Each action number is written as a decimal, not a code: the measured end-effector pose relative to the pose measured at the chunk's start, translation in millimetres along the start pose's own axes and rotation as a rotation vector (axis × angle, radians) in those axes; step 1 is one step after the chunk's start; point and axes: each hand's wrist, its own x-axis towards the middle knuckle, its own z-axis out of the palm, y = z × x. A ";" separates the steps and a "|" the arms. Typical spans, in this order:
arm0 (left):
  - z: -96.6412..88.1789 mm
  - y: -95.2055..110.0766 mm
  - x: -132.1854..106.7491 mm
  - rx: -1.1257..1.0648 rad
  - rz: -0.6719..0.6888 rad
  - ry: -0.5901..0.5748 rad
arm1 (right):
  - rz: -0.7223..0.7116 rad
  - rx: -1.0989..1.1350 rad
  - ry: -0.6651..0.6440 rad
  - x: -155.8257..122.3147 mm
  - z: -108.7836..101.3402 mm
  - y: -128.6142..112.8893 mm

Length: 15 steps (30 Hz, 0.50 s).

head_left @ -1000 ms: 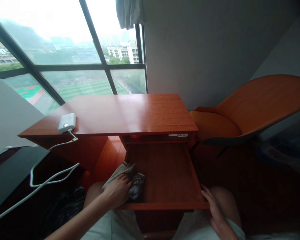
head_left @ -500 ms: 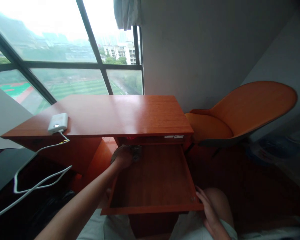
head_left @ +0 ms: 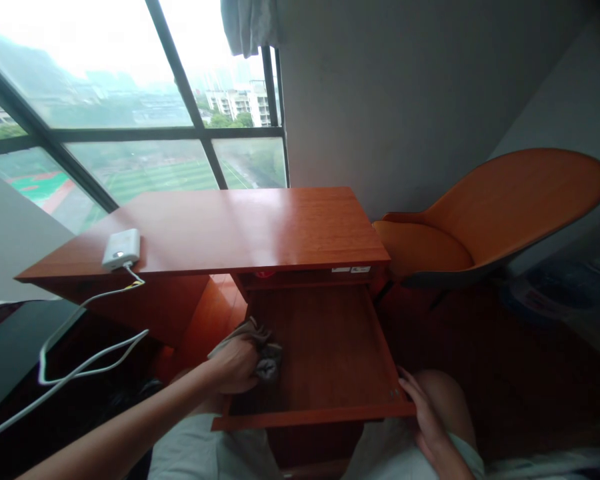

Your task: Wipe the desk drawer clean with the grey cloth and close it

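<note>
A wooden drawer (head_left: pixel 325 360) is pulled out from under the desk, above my knees. Bunched in my left hand (head_left: pixel 237 365) is a grey-brown cloth (head_left: pixel 267 360), pressed against the drawer's left side and floor near the front. The fingers of that hand are closed around the cloth. At the drawer's front right corner, my right hand (head_left: pixel 420 403) holds the outer side, its fingers resting along the edge.
On the reddish desk (head_left: pixel 240 227) lies a white charger-like box (head_left: pixel 122 249) with a white cable (head_left: pixel 87 300) hanging off the left. An orange chair (head_left: pixel 495 220) stands to the right, and a window (head_left: pixel 130 100) is behind.
My left hand has drawn the cloth from the drawer's back left corner toward the front along the left side. My right hand stays at the front right corner.
</note>
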 end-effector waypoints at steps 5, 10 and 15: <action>15.4 25.3 -28.0 0.074 -0.062 -0.148 | -0.020 -0.004 0.015 -0.5 1.0 -0.1; 19.2 48.1 -19.1 -0.017 -0.123 -0.221 | -0.016 0.030 0.016 0.2 2.9 0.2; 29.6 86.7 1.5 -0.069 -0.002 -0.158 | -0.026 0.026 0.018 -0.4 3.9 1.5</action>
